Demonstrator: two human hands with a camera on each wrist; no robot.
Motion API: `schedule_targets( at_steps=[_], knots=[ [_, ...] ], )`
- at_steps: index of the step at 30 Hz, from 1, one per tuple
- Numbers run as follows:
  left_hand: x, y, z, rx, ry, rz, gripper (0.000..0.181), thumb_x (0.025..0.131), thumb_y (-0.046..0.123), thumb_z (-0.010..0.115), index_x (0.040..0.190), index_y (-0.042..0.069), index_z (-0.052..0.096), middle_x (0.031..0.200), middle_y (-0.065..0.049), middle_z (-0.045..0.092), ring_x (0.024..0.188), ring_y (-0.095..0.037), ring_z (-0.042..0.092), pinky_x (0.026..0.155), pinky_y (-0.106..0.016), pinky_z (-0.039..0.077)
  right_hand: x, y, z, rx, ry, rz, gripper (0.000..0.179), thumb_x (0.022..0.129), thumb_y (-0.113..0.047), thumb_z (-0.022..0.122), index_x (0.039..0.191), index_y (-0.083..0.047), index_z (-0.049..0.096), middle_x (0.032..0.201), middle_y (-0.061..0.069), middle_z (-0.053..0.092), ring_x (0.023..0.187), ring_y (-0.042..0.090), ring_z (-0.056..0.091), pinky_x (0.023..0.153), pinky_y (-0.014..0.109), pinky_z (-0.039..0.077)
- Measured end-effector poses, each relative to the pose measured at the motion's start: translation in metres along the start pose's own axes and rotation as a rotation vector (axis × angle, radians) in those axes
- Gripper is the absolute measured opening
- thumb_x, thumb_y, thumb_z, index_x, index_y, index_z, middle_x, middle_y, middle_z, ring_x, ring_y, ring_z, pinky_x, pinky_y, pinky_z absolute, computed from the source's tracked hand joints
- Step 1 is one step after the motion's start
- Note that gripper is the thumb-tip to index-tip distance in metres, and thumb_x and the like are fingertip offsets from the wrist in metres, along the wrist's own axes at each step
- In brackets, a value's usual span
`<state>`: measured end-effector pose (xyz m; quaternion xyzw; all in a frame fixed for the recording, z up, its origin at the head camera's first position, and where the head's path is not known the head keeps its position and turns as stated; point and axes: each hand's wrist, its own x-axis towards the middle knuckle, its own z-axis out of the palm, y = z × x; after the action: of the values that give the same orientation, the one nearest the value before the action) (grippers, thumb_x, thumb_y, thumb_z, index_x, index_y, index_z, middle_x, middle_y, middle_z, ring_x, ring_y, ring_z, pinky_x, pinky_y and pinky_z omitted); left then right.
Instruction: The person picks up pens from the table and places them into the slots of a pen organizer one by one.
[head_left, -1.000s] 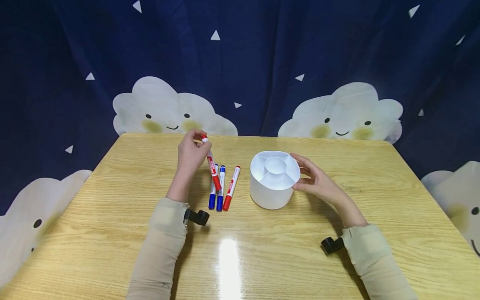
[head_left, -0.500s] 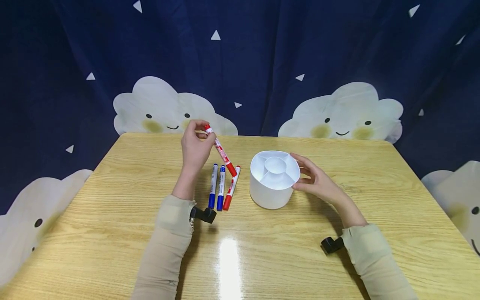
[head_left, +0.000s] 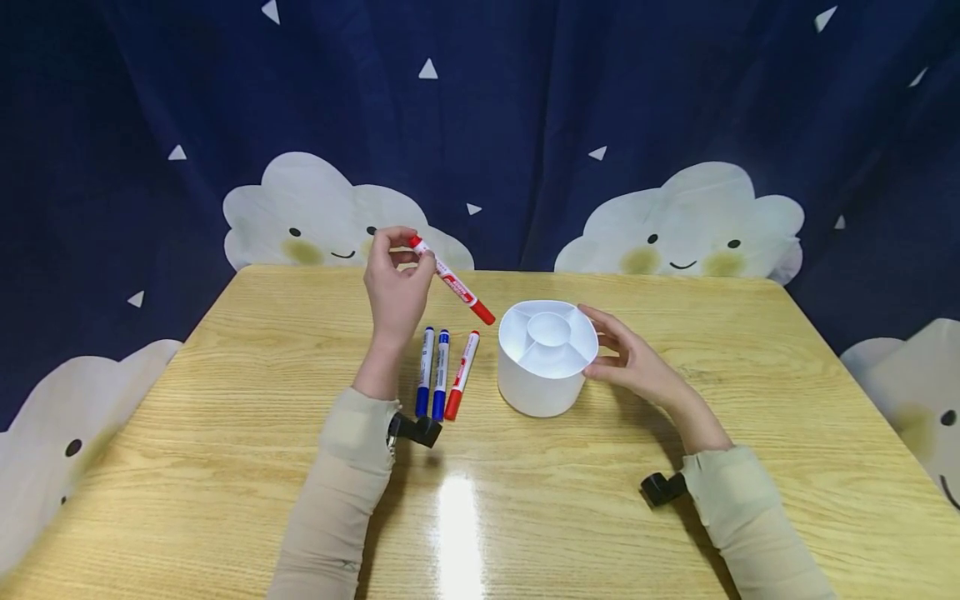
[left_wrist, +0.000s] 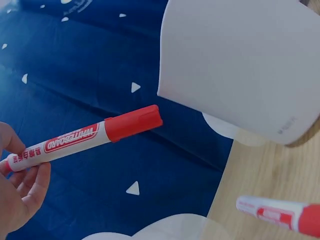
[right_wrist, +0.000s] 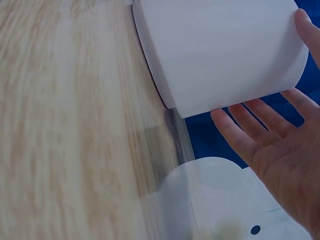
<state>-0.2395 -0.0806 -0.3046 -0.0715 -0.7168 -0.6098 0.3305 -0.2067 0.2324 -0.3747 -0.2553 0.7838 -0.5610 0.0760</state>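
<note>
My left hand (head_left: 399, 292) pinches a red-and-white whiteboard marker (head_left: 459, 288) by its end, above the table. The marker slants down to the right, its red cap (left_wrist: 134, 123) pointing toward a white round pen holder (head_left: 542, 392); a small gap separates them in the head view. Several compartments surround a round middle cup in the holder. My right hand (head_left: 637, 362) steadies the holder from its right side, thumb in front and fingers behind. On the table left of the holder lie two blue markers (head_left: 424, 375) and another red marker (head_left: 462, 375).
The wooden table (head_left: 540, 517) runs to a dark blue curtain (head_left: 510, 108) with clouds and white triangles. A black wrist camera (head_left: 420, 430) sits by the left cuff, another black camera (head_left: 660, 490) by the right.
My left hand has lifted the red marker up and to the right, away from the markers on the table and toward the pen holder. The right hand and holder stay put.
</note>
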Motion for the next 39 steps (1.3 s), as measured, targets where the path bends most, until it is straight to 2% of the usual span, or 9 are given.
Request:
schedule_targets(
  at_steps=[6,13,17,21,23,27,32,39],
  knots=[
    [0.000,0.013,0.008,-0.092,-0.003,0.020,0.027,0.081,-0.001,0.056,0.107,-0.004,0.050,0.100,-0.013,0.052,0.078,-0.014,0.053,0.065,-0.024,0.049,0.001,-0.001,0.000,-0.004,-0.003,0.007,0.077,0.081,-0.003,0.065,0.144,-0.019,0.024,0.134,0.012,0.038,0.116,0.014,0.045,0.091,0.032,0.046],
    [-0.012,0.045,0.014,-0.096,-0.037,0.029,0.026,0.081,-0.005,0.052,0.106,-0.011,0.047,0.101,-0.019,0.051,0.081,-0.023,0.054,0.066,-0.023,0.049,0.000,-0.001,0.001,-0.002,-0.004,0.010,0.077,0.081,-0.004,0.065,0.144,-0.018,0.024,0.134,0.011,0.039,0.116,0.013,0.045,0.091,0.034,0.045],
    [-0.012,0.034,0.021,-0.110,-0.058,0.034,0.026,0.081,-0.004,0.054,0.107,-0.009,0.048,0.101,-0.018,0.051,0.081,-0.023,0.055,0.067,-0.029,0.050,0.000,0.000,0.000,-0.006,0.000,0.013,0.077,0.081,-0.005,0.066,0.144,-0.019,0.025,0.133,0.010,0.039,0.116,0.013,0.045,0.091,0.034,0.045],
    [-0.011,0.015,0.028,-0.112,-0.075,0.048,0.027,0.081,0.000,0.057,0.107,-0.004,0.049,0.101,-0.015,0.052,0.080,-0.019,0.056,0.065,-0.026,0.050,0.000,0.000,0.000,-0.006,0.000,0.010,0.077,0.081,-0.004,0.065,0.144,-0.019,0.025,0.133,0.011,0.039,0.116,0.013,0.045,0.091,0.034,0.046],
    [-0.013,0.011,0.030,-0.108,-0.082,0.059,0.027,0.081,0.001,0.058,0.106,-0.003,0.049,0.100,-0.013,0.052,0.079,-0.017,0.056,0.063,-0.023,0.049,0.000,0.000,0.000,-0.006,-0.002,0.009,0.077,0.081,-0.004,0.065,0.144,-0.019,0.025,0.133,0.011,0.039,0.116,0.013,0.045,0.091,0.033,0.046],
    [-0.015,0.007,0.033,-0.112,-0.095,0.060,0.026,0.081,0.002,0.059,0.105,-0.001,0.050,0.099,-0.011,0.053,0.078,-0.016,0.056,0.062,-0.025,0.051,0.000,-0.001,0.000,-0.002,-0.004,0.010,0.077,0.081,-0.004,0.065,0.144,-0.019,0.025,0.133,0.011,0.039,0.116,0.013,0.045,0.091,0.033,0.046],
    [-0.020,0.004,0.037,-0.115,-0.134,0.019,0.027,0.081,0.003,0.060,0.106,0.000,0.050,0.100,-0.011,0.053,0.080,-0.017,0.057,0.063,-0.031,0.051,0.000,-0.001,0.001,0.006,-0.003,0.007,0.077,0.080,-0.003,0.066,0.144,-0.018,0.025,0.133,0.011,0.039,0.116,0.013,0.046,0.091,0.033,0.046],
    [-0.028,0.007,0.041,-0.106,-0.221,-0.061,0.028,0.083,0.005,0.061,0.108,-0.002,0.050,0.105,-0.013,0.054,0.085,-0.023,0.057,0.066,-0.021,0.050,0.000,-0.001,0.001,0.003,-0.005,0.007,0.077,0.080,-0.004,0.066,0.144,-0.018,0.025,0.133,0.011,0.039,0.115,0.013,0.046,0.091,0.033,0.046]
  ],
)
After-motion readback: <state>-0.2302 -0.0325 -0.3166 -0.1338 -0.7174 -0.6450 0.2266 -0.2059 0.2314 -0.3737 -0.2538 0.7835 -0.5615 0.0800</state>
